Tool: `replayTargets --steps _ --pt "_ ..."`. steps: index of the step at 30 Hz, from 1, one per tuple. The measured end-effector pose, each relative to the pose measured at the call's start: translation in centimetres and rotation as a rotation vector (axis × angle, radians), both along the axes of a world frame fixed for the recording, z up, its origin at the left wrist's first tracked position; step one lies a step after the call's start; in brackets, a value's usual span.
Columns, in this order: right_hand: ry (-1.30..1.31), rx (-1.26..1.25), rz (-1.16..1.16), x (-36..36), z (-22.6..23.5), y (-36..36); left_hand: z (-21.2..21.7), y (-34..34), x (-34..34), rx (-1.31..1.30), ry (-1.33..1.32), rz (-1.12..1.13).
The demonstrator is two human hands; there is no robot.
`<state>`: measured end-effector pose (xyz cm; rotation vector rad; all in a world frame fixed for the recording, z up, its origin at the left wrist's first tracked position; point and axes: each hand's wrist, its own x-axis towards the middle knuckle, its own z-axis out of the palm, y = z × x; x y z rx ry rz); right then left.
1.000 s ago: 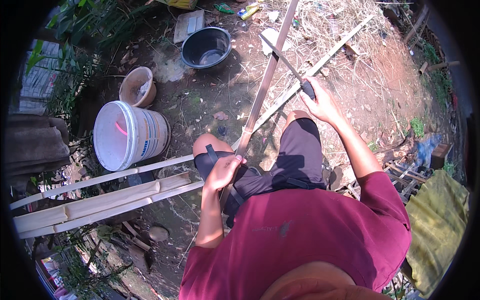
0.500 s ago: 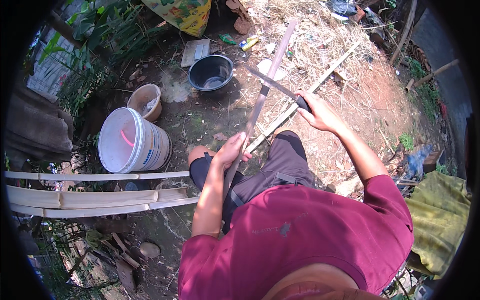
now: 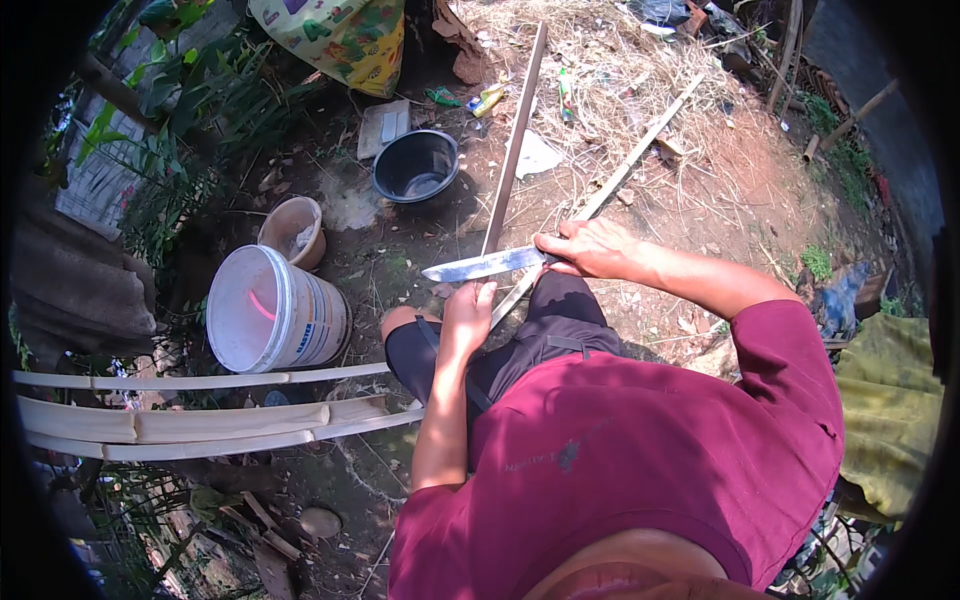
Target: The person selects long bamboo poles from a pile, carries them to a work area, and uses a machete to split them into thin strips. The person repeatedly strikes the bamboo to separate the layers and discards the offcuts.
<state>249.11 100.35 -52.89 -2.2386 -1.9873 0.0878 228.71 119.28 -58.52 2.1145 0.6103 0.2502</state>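
Note:
My left hand (image 3: 468,312) is closed around the lower part of a long brown bamboo strip (image 3: 517,140), which runs forward and slightly right over the ground. In my right hand (image 3: 590,248) is the dark handle of a machete, fingers wrapped round it. The machete's bright blade (image 3: 482,265) points left and lies across the strip just ahead of my left hand. Whether the edge bites into the strip cannot be made out. A second, paler bamboo strip (image 3: 640,150) slants away to the far right, its near end by my knees.
Split bamboo lengths (image 3: 230,424) lie at my left. Nearby are a white bucket (image 3: 325,318), a small tan tub (image 3: 312,250) and a black basin (image 3: 416,196). Dry straw (image 3: 610,60) and litter cover the ground ahead. A yellow-green cloth (image 3: 885,400) hangs at the right.
My right hand has drawn back and left, bringing the machete blade from farther up the strip to near my left hand. The blade has turned more level, and the strip's far end has swung left.

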Motion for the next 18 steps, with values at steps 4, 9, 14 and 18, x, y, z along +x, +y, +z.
replayTargets --steps 4,9,14,18 --pt "-0.087 0.169 -0.33 7.0 0.8 1.4 -0.7 1.1 -2.0 -0.056 -0.046 -0.033" --pt "-0.038 0.119 -0.308 12.1 1.8 1.7 -2.0 1.9 -3.7 -0.045 0.075 -0.018" --pt "-0.09 0.166 -0.505 19.1 2.4 2.2 -2.9 0.9 -6.3 -0.142 0.062 -0.017" --pt "-0.104 0.23 -0.956 29.3 6.6 -0.9 -3.1 1.1 -7.7 -0.472 0.105 0.021"
